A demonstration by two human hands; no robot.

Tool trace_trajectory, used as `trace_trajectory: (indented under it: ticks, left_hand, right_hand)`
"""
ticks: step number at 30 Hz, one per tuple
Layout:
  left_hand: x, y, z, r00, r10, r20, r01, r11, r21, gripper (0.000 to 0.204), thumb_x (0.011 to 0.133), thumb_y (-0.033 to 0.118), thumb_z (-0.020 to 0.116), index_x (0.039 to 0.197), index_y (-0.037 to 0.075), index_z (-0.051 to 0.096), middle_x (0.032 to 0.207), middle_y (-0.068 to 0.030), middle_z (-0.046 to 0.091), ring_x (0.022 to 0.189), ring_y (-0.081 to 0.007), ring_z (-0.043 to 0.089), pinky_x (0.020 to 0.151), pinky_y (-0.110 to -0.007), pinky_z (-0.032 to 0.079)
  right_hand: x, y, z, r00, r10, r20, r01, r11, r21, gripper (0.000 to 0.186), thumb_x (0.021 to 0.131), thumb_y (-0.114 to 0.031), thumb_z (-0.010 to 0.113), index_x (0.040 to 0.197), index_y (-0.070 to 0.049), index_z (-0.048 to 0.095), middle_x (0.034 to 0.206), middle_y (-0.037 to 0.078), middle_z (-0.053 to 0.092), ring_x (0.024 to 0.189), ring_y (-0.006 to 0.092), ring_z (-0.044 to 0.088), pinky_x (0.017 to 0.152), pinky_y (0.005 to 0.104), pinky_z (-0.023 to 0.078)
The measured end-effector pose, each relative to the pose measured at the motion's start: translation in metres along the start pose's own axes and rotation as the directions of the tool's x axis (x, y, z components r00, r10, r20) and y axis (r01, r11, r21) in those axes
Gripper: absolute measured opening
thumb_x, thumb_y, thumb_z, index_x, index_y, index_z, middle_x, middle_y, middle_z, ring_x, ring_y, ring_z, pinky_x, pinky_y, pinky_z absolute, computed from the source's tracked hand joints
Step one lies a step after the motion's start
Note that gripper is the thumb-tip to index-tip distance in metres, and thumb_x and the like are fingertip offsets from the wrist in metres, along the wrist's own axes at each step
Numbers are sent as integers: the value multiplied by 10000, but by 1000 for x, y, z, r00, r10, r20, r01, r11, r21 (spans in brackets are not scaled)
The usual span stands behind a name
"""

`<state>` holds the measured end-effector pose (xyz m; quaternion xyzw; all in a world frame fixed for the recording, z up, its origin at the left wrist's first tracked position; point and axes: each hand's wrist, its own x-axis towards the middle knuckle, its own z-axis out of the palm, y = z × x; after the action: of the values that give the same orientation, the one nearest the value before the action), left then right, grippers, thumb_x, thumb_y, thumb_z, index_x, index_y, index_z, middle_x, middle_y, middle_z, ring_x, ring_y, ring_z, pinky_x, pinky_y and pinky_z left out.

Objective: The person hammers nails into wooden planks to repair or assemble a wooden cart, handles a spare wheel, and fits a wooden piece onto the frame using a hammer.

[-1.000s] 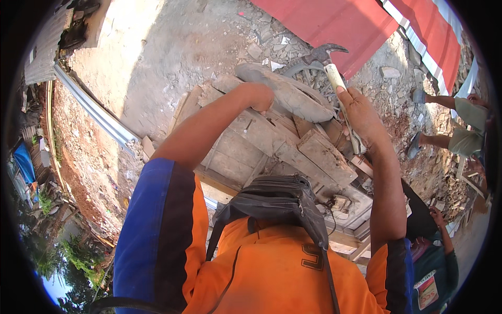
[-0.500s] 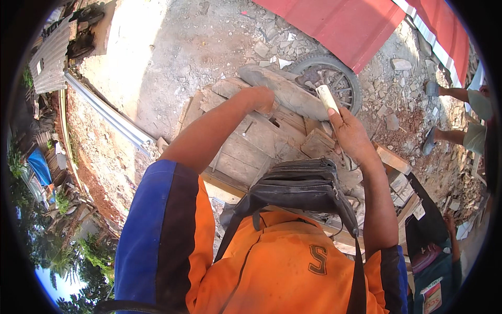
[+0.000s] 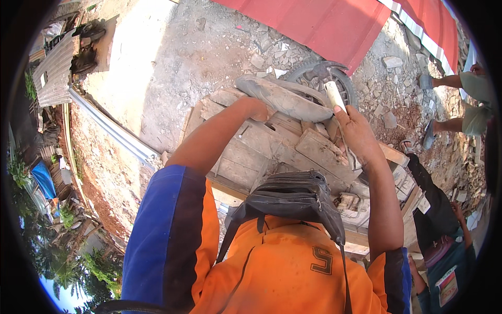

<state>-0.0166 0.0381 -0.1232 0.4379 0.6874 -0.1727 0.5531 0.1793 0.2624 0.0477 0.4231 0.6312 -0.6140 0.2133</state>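
Observation:
My right hand (image 3: pixel 357 135) is closed round the pale handle of a hammer (image 3: pixel 335 97), whose dark head points away over a spoked wheel (image 3: pixel 342 89). Fingers curled, my left hand (image 3: pixel 253 109) rests on dusty wooden boards (image 3: pixel 240 159). Whatever it grips, if anything, is hidden. Just beyond the left hand, a long, dusty grey, rounded thing (image 3: pixel 285 98) lies across the far end of the boards; I cannot tell its kind. A black bag (image 3: pixel 293 196) hangs at my front, above the near part of the boards.
Red metal sheeting (image 3: pixel 314 26) lies at the far side. Rubble (image 3: pixel 389 63) covers the ground to the right. One person's legs (image 3: pixel 449 125) stand there, and another person in dark clothes (image 3: pixel 444 230) is at lower right. Long metal sheets (image 3: pixel 112 125) lie at left.
The hammer has swung upright a little, and its head now shows clearly above the wheel. My left hand keeps its place on the boards. The person at lower right has moved further into view.

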Motion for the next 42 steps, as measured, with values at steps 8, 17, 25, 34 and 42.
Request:
trace_trajectory:
  ticks: [8, 17, 25, 34, 42]
  left_hand:
    - [-12, 21, -18, 996, 45, 79, -43, 999, -28, 524, 878, 399, 516, 1265, 69, 642, 1342, -172, 596, 1253, -340, 553, 1052, -440, 423]
    - [5, 17, -11, 981, 35, 189, 1, 982, -188, 536, 892, 366, 469, 1232, -11, 642, 1306, -200, 612, 1215, -346, 583, 1035, -441, 443]
    - [19, 10, 0, 990, 92, 103, -67, 972, -226, 421, 864, 266, 509, 1140, -4, 679, 1214, -234, 646, 1122, -371, 631, 948, -454, 502]
    - [23, 12, 8, 982, 187, 12, -185, 978, -99, 299, 842, 264, 570, 1054, 110, 714, 1108, -160, 692, 1025, -333, 673, 863, -452, 545]
    - [25, 12, 31, 986, 149, -77, -155, 985, -74, 304, 847, 262, 537, 1032, 91, 707, 1043, -153, 708, 991, -348, 674, 843, -464, 542]
  right_hand:
    - [200, -12, 26, 995, 97, 40, -80, 951, -299, 343, 851, -213, 585, 1031, 74, 644, 806, 175, 655, 690, 279, 658, 609, 416, 528]
    - [346, 86, 77, 867, 149, 476, 419, 298, -857, 302, 828, -218, 595, 1013, -21, 732, 985, 201, 720, 867, 360, 708, 739, 428, 555]
    - [401, 175, 123, 915, 241, 324, 68, 698, -713, 298, 808, -215, 631, 956, 26, 722, 934, 201, 723, 809, 334, 715, 700, 424, 564]
    - [421, 168, 114, 763, 114, 636, 469, 581, -666, 306, 936, -214, 507, 930, 24, 699, 937, 206, 705, 855, 348, 695, 741, 440, 555]
    - [407, 178, 101, 813, 299, 499, 100, 774, -626, 406, 966, -292, 491, 1175, 50, 555, 1035, 265, 665, 938, 406, 673, 814, 487, 523]
